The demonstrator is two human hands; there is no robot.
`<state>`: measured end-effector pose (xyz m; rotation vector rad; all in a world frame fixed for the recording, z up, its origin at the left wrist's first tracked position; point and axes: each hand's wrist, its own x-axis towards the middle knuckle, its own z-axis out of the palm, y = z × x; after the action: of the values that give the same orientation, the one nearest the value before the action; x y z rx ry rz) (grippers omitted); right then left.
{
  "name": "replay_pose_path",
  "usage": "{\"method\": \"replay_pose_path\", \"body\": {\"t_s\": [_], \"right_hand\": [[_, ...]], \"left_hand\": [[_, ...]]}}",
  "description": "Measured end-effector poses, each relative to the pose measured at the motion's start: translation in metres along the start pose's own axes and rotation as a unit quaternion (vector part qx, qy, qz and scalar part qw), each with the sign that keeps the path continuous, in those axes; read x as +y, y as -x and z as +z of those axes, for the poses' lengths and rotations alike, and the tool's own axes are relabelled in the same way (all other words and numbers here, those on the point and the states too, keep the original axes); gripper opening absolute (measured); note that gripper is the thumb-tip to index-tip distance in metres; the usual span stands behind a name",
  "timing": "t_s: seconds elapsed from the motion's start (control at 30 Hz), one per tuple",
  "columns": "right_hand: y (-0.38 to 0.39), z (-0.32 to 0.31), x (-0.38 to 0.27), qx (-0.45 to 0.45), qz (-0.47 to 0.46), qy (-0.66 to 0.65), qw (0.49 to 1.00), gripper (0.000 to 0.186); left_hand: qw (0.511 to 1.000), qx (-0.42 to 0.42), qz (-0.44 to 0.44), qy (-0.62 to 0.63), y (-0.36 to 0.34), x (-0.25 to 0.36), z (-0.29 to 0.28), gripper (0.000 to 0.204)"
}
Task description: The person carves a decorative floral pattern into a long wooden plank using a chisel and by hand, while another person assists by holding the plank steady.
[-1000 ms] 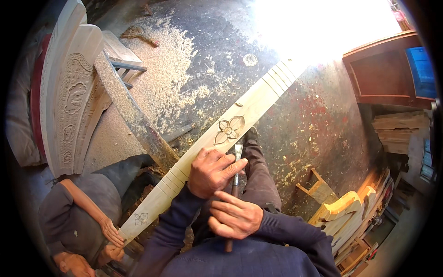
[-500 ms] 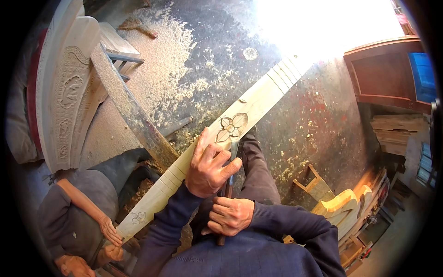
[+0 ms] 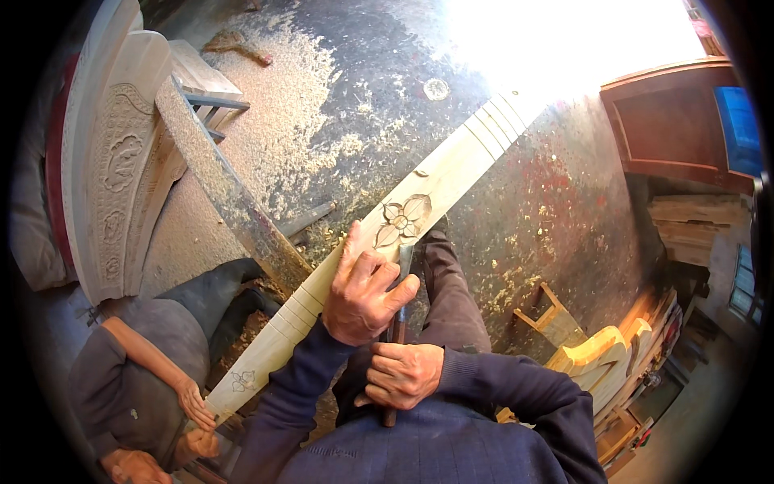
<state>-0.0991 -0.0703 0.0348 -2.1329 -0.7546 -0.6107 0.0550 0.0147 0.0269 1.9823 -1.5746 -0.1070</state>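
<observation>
- Hands at work, seen from above: we hold a chisel (image 3: 397,323) against a long pale wooden plank (image 3: 451,173) that runs diagonally from near left to far right above a sawdust-strewn floor (image 3: 322,97).
- Our left hand (image 3: 364,292) rests on the plank, fingers (image 3: 367,270) curled and pressed around the chisel's metal shank, thumb clamped across it.
- Our right hand (image 3: 401,373) sits nearer to us, fingers closed tight around the dark wooden handle, whose end pokes out below the fist.
- Chisel's long axis points away from us, almost straight far, crossing the plank at an angle; its tip lies just beyond the left hand.
- A carved flower (image 3: 401,218) with four petals lies just past the tip, slightly far and right; the left hand is the nearer one to it.
- A second, smaller flower outline (image 3: 243,379) is marked at the plank's near left end.
- Another person's hand (image 3: 198,402) steadies that near left end.
- A carved pale panel (image 3: 113,161) stands at far left.
</observation>
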Motion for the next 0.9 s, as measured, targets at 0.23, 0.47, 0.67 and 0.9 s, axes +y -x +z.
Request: {"method": "replay_pose_path", "body": {"t_s": [0.23,0.47,0.67,0.9], "right_hand": [[0.0031,-0.0046,0.0031,-0.005,-0.008,-0.011,1.000,0.042],[0.0039,-0.0043,0.0039,0.003,-0.011,-0.036,0.999,0.029],[0.0040,-0.0015,0.0053,0.013,-0.013,-0.041,0.999,0.028],[0.0050,0.0008,0.0086,0.021,-0.024,-0.037,0.999,0.032]], "left_hand": [[0.999,-0.002,-0.030,0.017,-0.0077,0.0007,-0.0056,0.023],[0.999,-0.004,-0.042,0.023,-0.0084,0.0006,-0.0054,0.026],[0.998,-0.005,-0.051,0.021,-0.0095,0.0018,-0.0054,0.025],[0.997,-0.018,-0.067,0.020,-0.0122,0.0037,-0.0077,0.027]]}}
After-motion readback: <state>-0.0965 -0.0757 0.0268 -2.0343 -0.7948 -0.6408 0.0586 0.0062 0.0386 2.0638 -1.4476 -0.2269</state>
